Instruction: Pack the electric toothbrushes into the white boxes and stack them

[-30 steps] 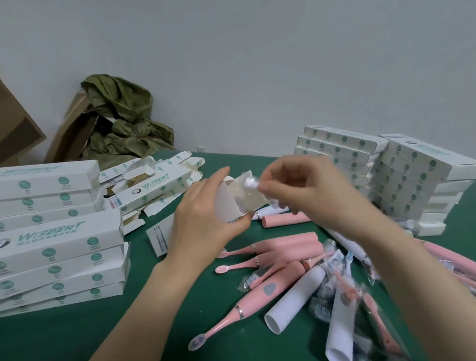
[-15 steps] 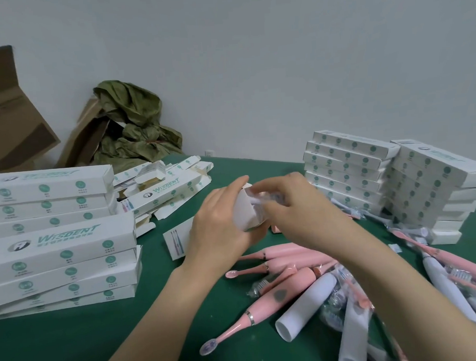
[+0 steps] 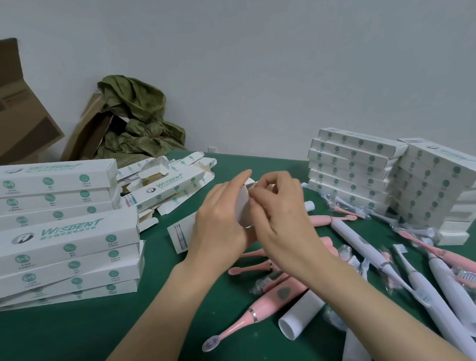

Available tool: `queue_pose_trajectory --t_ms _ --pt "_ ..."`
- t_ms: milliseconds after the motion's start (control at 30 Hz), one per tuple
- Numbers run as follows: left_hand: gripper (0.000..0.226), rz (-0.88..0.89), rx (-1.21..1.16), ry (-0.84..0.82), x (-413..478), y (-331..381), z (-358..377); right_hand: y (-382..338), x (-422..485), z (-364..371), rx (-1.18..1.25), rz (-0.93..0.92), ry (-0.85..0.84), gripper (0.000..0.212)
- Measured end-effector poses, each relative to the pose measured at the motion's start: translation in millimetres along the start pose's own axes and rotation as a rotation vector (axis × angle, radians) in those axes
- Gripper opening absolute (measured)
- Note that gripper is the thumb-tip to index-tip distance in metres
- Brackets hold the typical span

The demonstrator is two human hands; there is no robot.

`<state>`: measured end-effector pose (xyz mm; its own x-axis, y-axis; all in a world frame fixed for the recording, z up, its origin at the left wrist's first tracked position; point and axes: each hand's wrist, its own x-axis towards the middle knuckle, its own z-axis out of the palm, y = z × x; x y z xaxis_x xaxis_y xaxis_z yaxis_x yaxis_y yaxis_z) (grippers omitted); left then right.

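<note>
Hands meet at the centre of the frame, above the green felt tabletop (image 3: 74, 337). The left hand (image 3: 219, 224) is curled round a long white cardboard box (image 3: 243, 207), fingers wrapped on its body. The right hand (image 3: 285, 219) pinches the end flap (image 3: 252, 183) at the box's upper edge, fingertips pressed together on the card.

The box shows mostly end-on. Judged from that, its long axis runs away from the camera and down behind the left palm. Cannot tell whether a toothbrush is already inside.

Key relation: the flap sits between the two hands, on the right hand's side of the box mouth. The right hand is the nearer one for tucking it, while the left hand steadies the body. The likely step in hand is closing this end.

Left of frame, just beside the left forearm, is a tall stack of white boxes printed with green dots (image 3: 64, 237). A second stack of the same white boxes (image 3: 351, 167) stands at the right of frame, well apart from the hands. The left hand looks nearer to a stacking place.

Unpacked stock lies lower right. One pink plastic electric toothbrush (image 3: 274, 297) rests under the right wrist, its long axis slanting lower left to upper right with the head toward the bottom edge. Flattened printed box blanks (image 3: 171, 184) lie heaped above and left of the hands.
</note>
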<state>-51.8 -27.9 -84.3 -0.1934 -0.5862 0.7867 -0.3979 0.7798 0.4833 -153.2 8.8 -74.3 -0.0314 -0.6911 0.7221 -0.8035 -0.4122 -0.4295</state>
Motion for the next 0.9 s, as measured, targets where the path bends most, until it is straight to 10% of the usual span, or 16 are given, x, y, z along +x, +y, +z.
queue_pose_trajectory --t_ms 233,400,900 --pt "0.081 -0.013 -0.005 0.104 0 -6 2 9 15 -22 0.255 0.314 0.003 0.023" --pt "0.103 -0.065 -0.138 -0.196 -2 -16 1 3 9 -6 0.507 0.505 -0.039 0.035" --pt "0.036 0.104 0.034 -0.054 0 -10 3 -2 0 3 0.745 0.591 0.009 0.040"
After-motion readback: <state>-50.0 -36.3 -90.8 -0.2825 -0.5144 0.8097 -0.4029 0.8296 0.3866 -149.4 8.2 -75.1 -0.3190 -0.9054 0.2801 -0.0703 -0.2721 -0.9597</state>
